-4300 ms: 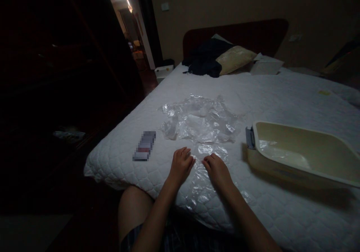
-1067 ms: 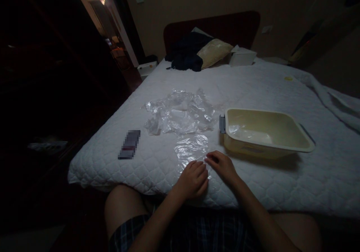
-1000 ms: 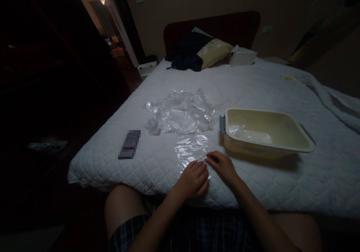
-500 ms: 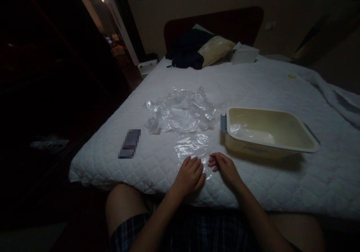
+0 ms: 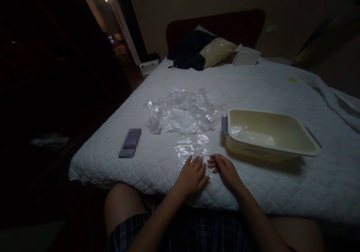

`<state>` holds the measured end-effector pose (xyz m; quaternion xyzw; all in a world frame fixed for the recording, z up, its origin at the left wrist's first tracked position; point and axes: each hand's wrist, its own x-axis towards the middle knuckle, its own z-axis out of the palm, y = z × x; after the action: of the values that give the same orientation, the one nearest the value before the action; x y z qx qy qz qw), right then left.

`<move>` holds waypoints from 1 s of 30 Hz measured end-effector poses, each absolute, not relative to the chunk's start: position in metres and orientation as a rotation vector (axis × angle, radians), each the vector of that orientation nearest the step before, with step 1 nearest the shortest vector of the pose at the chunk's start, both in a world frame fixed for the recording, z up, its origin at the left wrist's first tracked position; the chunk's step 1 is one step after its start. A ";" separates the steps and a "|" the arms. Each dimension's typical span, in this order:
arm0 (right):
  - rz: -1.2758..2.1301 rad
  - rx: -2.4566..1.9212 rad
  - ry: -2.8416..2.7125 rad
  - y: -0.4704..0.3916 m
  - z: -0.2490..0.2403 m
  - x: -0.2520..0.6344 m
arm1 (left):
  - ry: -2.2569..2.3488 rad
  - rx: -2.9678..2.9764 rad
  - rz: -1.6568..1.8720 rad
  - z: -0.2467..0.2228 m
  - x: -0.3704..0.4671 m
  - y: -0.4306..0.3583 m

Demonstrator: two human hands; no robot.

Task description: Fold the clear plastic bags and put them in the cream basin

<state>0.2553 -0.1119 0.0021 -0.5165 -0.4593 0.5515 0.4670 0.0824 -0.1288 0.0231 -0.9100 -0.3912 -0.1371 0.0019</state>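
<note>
Plastic sheet (image 5: 192, 146) now lies under the flattened, open left hand (image 5: 192, 175); right hand (image 5: 225, 168) stays loosely curled, holding nothing.

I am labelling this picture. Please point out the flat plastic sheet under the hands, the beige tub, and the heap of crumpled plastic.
flat plastic sheet (image 5: 192, 145), head view, its far bare part.
beige tub (image 5: 274, 150), head view, near rim.
heap of crumpled plastic (image 5: 182, 111), head view, its middle.

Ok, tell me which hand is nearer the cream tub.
Right. The right hand lies on the mattress just in front of the tub's near left corner; the left hand rests further left, flat on the clear plastic bag.
</note>
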 end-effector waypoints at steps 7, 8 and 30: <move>1.367 -1.281 -1.131 -0.112 0.007 0.255 | -1.340 -2.925 -0.470 0.029 0.077 -0.132; 1.375 -1.272 -1.128 -0.112 0.007 0.255 | -1.349 -2.932 -0.491 0.031 0.077 -0.132; 1.241 -1.476 -1.017 -0.076 0.014 0.270 | -2.581 -2.228 -1.647 0.030 0.013 -0.056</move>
<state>0.2697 -0.0759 0.0143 -0.6002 -0.4138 0.5047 0.4624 0.0125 -0.0559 0.0304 -0.5580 -0.6465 -0.4126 -0.3169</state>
